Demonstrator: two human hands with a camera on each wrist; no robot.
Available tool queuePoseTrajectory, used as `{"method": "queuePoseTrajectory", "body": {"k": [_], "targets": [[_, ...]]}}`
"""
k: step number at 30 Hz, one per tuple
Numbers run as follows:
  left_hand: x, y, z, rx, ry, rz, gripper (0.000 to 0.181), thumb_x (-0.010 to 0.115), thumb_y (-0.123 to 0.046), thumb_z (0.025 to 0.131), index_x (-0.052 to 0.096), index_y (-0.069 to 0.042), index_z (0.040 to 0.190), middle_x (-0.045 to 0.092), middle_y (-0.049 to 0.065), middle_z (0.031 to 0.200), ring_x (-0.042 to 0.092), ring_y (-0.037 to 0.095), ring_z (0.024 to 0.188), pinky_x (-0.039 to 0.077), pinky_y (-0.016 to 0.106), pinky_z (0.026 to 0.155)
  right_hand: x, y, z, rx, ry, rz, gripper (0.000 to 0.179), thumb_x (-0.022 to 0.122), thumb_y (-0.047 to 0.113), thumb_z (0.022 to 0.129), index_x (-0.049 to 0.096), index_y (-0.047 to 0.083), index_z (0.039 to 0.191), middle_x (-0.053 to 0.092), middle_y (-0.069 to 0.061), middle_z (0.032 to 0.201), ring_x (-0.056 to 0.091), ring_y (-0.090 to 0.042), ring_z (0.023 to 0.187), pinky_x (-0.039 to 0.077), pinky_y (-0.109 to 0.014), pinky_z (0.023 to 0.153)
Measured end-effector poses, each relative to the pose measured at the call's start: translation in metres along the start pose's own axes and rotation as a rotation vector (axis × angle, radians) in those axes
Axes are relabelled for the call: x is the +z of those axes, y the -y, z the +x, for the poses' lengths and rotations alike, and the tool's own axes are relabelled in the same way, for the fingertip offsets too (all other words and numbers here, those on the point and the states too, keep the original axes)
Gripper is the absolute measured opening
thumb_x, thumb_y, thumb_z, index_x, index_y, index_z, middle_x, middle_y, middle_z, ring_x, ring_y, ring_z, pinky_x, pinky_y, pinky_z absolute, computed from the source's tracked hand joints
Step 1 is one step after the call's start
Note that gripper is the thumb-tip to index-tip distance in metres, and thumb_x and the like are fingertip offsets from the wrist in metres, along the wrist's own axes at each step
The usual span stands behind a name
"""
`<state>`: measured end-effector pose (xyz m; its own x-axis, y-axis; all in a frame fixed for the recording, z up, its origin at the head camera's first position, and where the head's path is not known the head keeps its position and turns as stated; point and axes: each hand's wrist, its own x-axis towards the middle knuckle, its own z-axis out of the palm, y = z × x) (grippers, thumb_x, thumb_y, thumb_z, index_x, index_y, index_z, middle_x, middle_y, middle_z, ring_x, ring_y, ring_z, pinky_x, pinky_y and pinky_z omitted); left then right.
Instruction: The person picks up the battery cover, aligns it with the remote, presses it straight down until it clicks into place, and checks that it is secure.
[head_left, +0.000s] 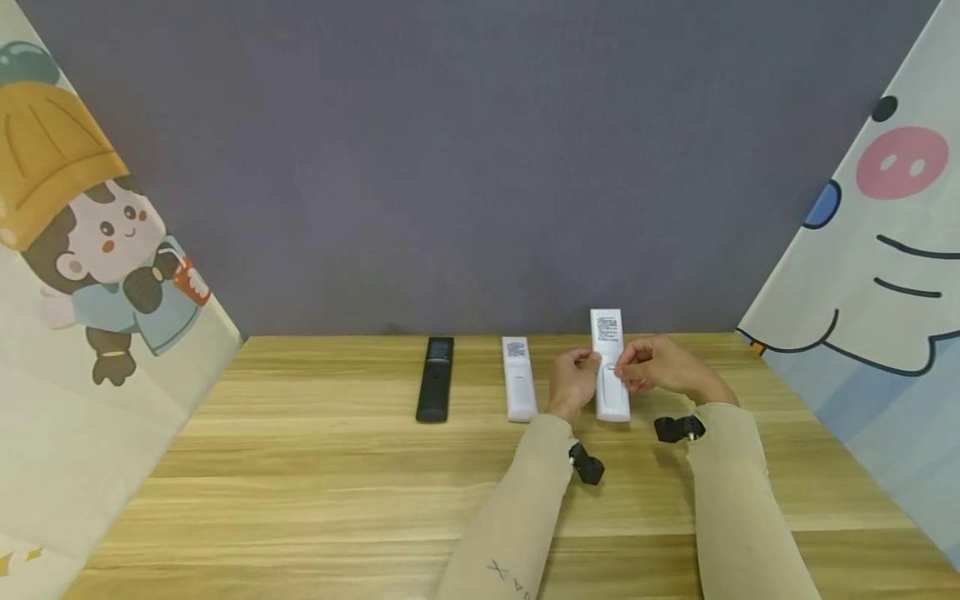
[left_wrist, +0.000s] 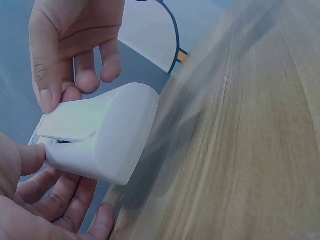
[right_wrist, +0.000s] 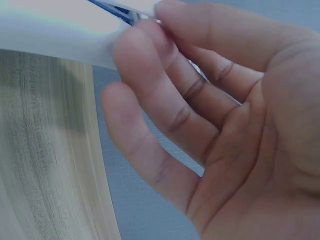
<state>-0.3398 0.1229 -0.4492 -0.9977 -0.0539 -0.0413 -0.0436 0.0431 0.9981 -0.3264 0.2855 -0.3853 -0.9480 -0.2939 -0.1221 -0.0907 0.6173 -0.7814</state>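
Observation:
A white remote control (head_left: 607, 327), its back with printed text facing up, is between both hands right of centre in the head view. My left hand (head_left: 573, 382) grips it from the left side, thumb on its edge and fingers beneath. With thumb and fingertips my right hand (head_left: 663, 365) pinches the upper end of its battery cover (left_wrist: 75, 120). The cover stands slightly raised, and a dark gap shows along its edge in the left wrist view. Close by, the right wrist view shows the opening beside the right fingertips (right_wrist: 135, 50).
On the wooden table (head_left: 315, 483), a second white remote (head_left: 519, 383) lies back up left of my left hand. Farther left is a black remote (head_left: 435, 383). A grey panel (head_left: 480, 167) rises behind the table, with cartoon-printed sheets at both sides.

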Motion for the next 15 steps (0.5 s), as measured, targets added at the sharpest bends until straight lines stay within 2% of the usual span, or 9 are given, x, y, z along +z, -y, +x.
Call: {"method": "queuePoseTrajectory", "body": {"k": [15], "targets": [[-0.0001, 0.0008, -0.0016, 0.008, -0.008, -0.001, 0.021, 0.067, -0.021, 0.1, 0.076, -0.007, 0.113, 0.069, -0.001, 0.087, 0.059, 0.009, 0.078, 0.051, 0.027, 0.07, 0.0027, -0.0041, 0.0031, -0.007, 0.003, -0.003, 0.019, 0.069, 0.009, 0.095, 0.062, -0.007, 0.102, 0.064, -0.006, 0.08, 0.061, -0.015, 0.069, 0.054, -0.031, 0.061]]}}
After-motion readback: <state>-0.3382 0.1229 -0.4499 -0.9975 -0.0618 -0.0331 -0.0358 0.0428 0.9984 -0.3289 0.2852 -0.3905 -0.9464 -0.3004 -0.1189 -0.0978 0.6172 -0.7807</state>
